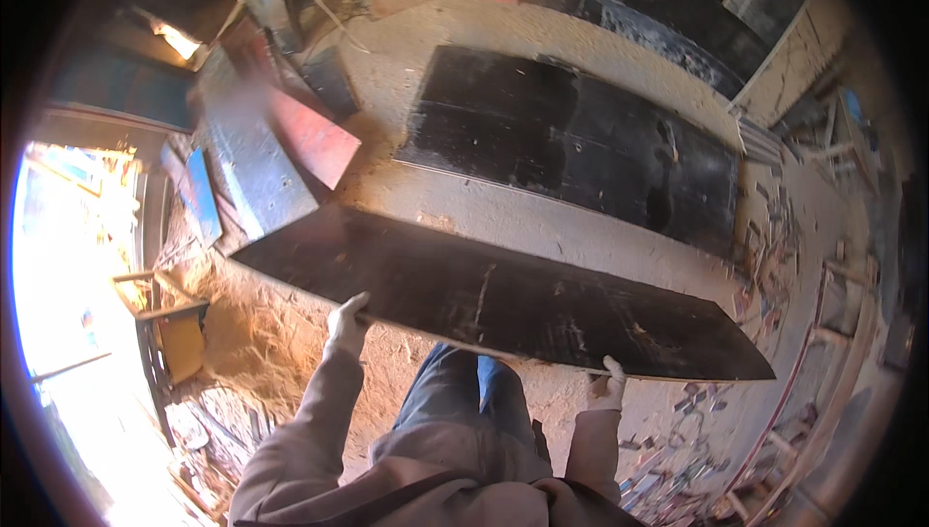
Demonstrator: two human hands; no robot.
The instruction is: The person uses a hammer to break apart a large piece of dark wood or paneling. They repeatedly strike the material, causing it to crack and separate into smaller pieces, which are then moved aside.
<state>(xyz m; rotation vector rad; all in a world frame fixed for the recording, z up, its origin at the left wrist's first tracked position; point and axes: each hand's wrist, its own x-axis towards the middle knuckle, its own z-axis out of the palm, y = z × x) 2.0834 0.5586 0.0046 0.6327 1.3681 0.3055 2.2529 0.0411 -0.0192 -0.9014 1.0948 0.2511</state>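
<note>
Large dark rectangular plywood sheet (571, 145) lies flat on the sawdust-covered floor (503, 212) at 12 o'clock. Long dark plywood panel (503, 300) is lifted clear, carried crosswise above the knees, not yet set down. Left hand (346, 324), gloved, fingers clamped on its near edge at 8 o'clock; right hand (610, 384), gloved, gripping the edge at 5 o'clock.

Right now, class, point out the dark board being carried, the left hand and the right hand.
dark board (503, 300), head view, middle of its top face
left hand (345, 324), head view, back of the glove
right hand (610, 382), head view, gloved knuckles
</note>
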